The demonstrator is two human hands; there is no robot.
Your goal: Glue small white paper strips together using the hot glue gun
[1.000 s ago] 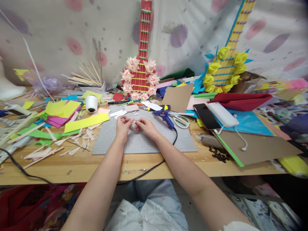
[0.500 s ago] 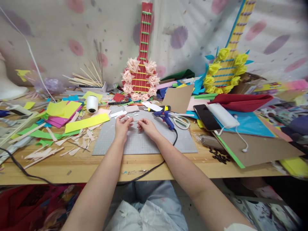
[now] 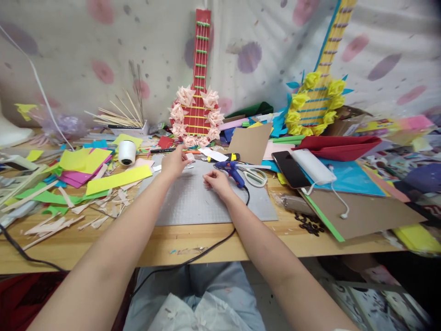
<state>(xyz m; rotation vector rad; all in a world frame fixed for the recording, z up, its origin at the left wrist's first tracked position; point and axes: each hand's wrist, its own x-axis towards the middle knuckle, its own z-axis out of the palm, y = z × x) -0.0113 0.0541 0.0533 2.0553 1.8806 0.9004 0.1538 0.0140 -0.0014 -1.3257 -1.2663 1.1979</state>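
- The near edge of the wooden worktop (image 3: 103, 243) is crossed by a black cable (image 3: 193, 257), which runs over the edge and up to the glue gun.
- A grey cutting mat (image 3: 193, 202) is laid at the middle of the worktop, close to its near edge.
- The right hand (image 3: 216, 180) is rested on the mat — fingers curled loosely, nothing visibly grasped — just beside the blue glue gun (image 3: 231, 170).
- The left hand (image 3: 174, 162) is stretched to the mat's far edge; its fingers are laid on small white paper strips (image 3: 188, 162), though whether one is pinched cannot be told.
- White-handled scissors (image 3: 255, 174) are seen just right of the glue gun.
- A yellow paper strip (image 3: 119, 178) and a white thread spool (image 3: 127, 151) lie left of the mat.
- At the far edge, a red paper guitar (image 3: 197, 101) ringed with pink flowers is propped against the backdrop — a yellow one (image 3: 317, 101) stands well to its right.
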